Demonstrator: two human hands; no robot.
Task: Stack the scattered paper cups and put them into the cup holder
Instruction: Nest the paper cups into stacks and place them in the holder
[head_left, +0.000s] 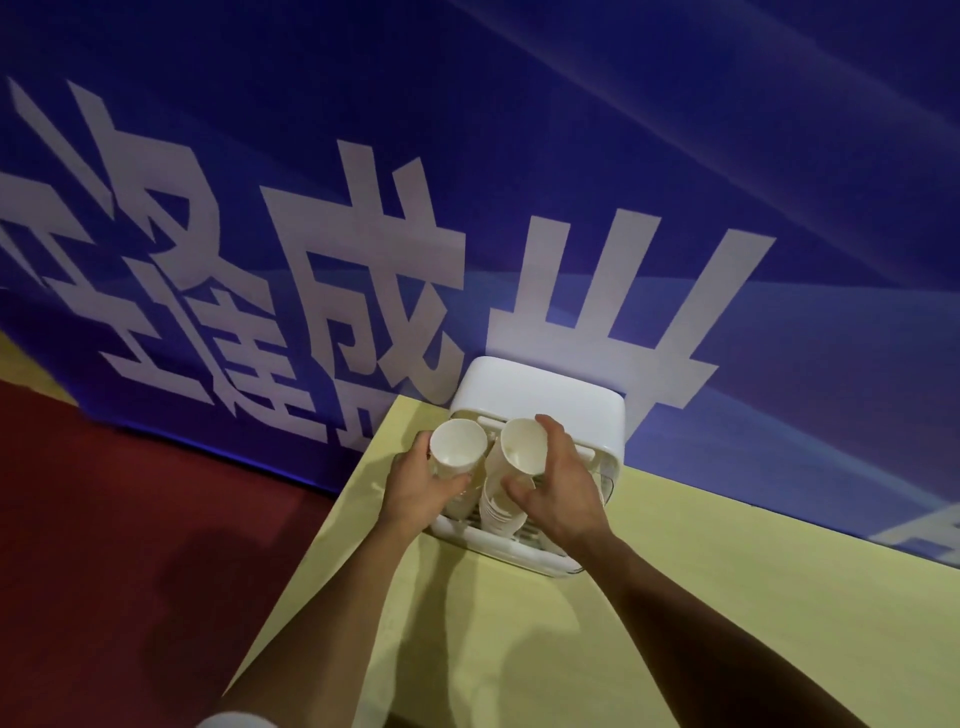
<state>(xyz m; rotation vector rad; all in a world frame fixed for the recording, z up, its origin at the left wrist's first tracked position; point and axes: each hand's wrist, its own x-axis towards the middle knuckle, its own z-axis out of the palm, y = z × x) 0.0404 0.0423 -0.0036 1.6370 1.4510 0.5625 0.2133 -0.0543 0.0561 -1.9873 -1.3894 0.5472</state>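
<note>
While both forearms reach forward over the yellow table (701, 597), the left hand (415, 491) wraps its fingers round the left cup stack (458, 449), which sits in the open front of the white cup holder (540, 395) with its mouth tilted toward the camera. Right hand (566, 483): thumb and fingers curled round the right cup stack (519, 447), also in the holder, just beside the left one. Holder stands at the table's far edge against the blue banner (519, 156).

The left hand (415, 491) grips a stack of white paper cups (457, 451), the right hand (569, 483) a second cup stack (519, 447). Both stacks are at a white plastic cup holder (535, 395) on a pale yellow table (701, 597).
</note>
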